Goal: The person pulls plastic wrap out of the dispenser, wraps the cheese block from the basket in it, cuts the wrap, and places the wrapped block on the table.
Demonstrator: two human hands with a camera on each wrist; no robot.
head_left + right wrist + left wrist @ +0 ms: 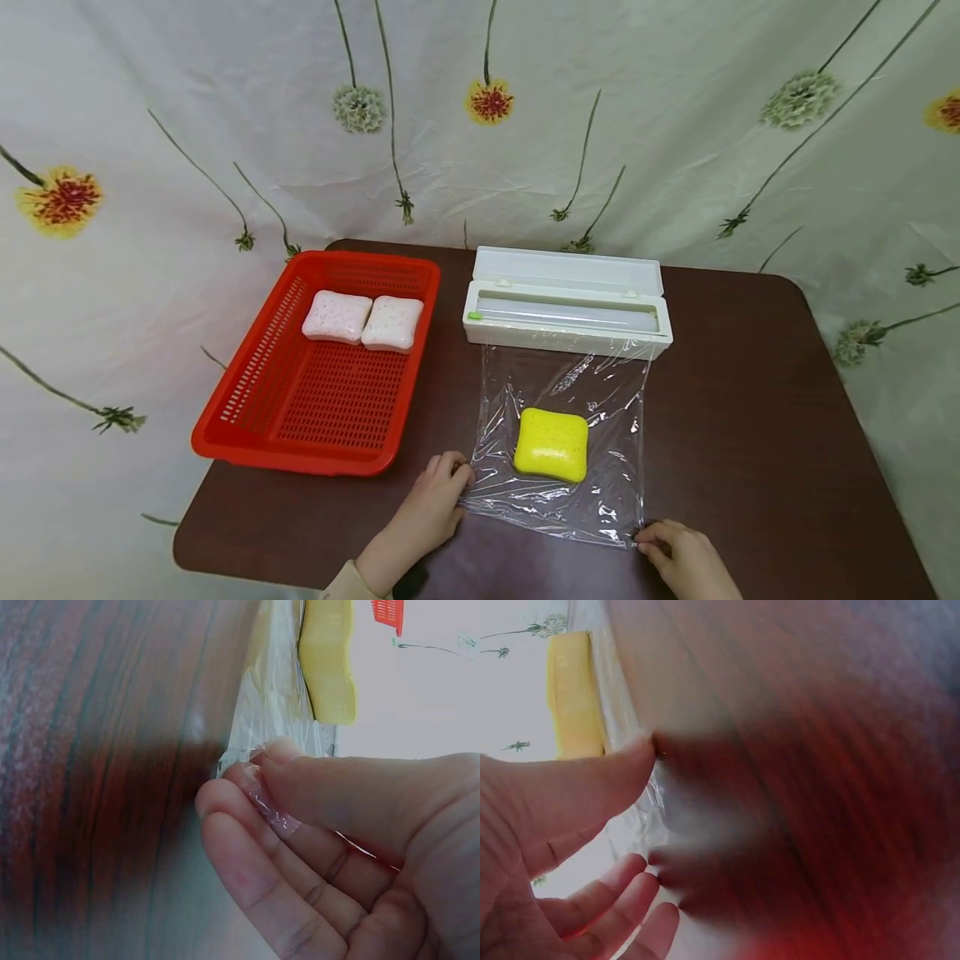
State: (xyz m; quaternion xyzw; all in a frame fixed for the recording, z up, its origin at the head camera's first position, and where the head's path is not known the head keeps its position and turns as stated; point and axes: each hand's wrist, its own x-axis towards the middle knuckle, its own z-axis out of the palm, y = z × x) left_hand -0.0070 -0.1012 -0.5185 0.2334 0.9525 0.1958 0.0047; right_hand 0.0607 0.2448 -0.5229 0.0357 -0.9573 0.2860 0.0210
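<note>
A pale cloth [712, 83] printed with flowers on long stems hangs behind a dark brown bench [750, 417] with rounded corners. At the left, a red slotted basket [300, 461] sits along the bench's left edge and juts past it. Inside, near the basket's far right corner, two whitish speckled blocks lie side by side: the left block [337, 317] and the right block [392, 322].

Right of the basket, toward the near edge, a person's left hand [427, 504] reaches in from a cream sleeve [352, 583]. It is partly open, its thumb apart from the three lower fingers, at the left edge of a clear plastic film [615, 450]; whether it pinches the film cannot be told.

The film lies spread across the bench's middle, running toward the near edge from a white box [495, 333] by the far edge. The box's lid [567, 268] is raised, showing a roll [567, 315] inside. A yellow speckled block [551, 446] rests on the film, between the hands and farther from the near edge. At the film's near right corner, the right hand [684, 557] pinches it between thumb and forefinger, the other fingers bent.
</note>
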